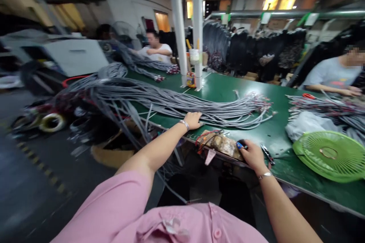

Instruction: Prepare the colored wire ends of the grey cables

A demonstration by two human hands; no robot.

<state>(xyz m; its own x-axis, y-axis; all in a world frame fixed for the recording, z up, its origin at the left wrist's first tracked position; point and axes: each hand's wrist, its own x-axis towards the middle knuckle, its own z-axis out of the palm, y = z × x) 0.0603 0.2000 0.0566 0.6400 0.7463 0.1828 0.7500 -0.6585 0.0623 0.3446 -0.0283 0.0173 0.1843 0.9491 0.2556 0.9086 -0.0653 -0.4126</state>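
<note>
Head view: across the middle of the frame we see the bundle of grey cables (171,98) lying on the green table (222,85), its long axis running nearly level, with a slight slope down toward the right. Its reddish ends (258,101) fan out and point to the right side of the frame; at the left, the bundle bends over the table's side and some strands hang down. At the centre, our left hand (194,120) lies palm down at the near edge of the bundle, fingers bent a little; whether they close on any cable we cannot tell. Lower right of centre, our right hand (252,155) curls at the right end of a tape-wrapped block (226,146), its thumb beside a small blue-and-black piece (242,144); we cannot tell if that is gripped. Just right of this hand lies a black hand tool (267,153)
</note>
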